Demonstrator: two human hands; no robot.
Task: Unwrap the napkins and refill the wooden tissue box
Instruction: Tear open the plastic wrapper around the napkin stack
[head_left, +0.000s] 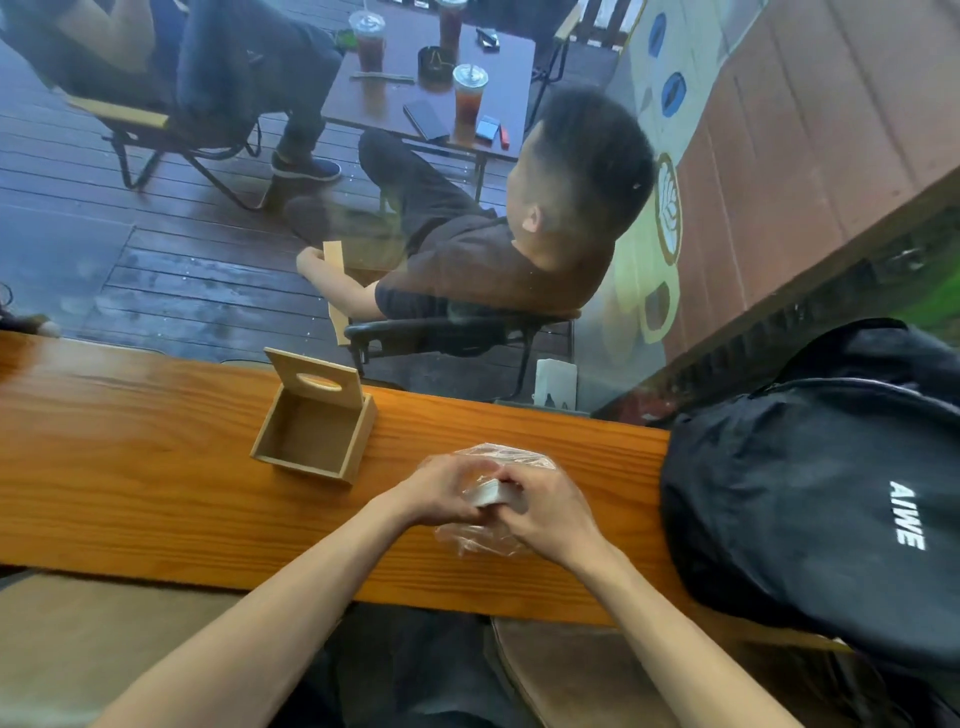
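While the wooden tissue box (316, 436) waits hollow on the counter (130, 467), lid (315, 379) tipped up against the window side, the person works the wrapper. Both hands meet over one pack of napkins (491, 492), which sits near the counter's front edge, to the right of the box and apart from it. The left hand (441, 493) curls round the pack's near-left side; the right hand (545, 512) grips the other end, fingers bent over the white stack. Clear plastic wrap (498, 457) bunches above and below the hands, seemingly torn open already, though glare makes that hard to confirm. So it is the unwrapping step, refill not begun. Next comes sliding the stack free of the film, then carrying it left into the box. Count: one box, one pack, one black backpack (831, 493) at the right.
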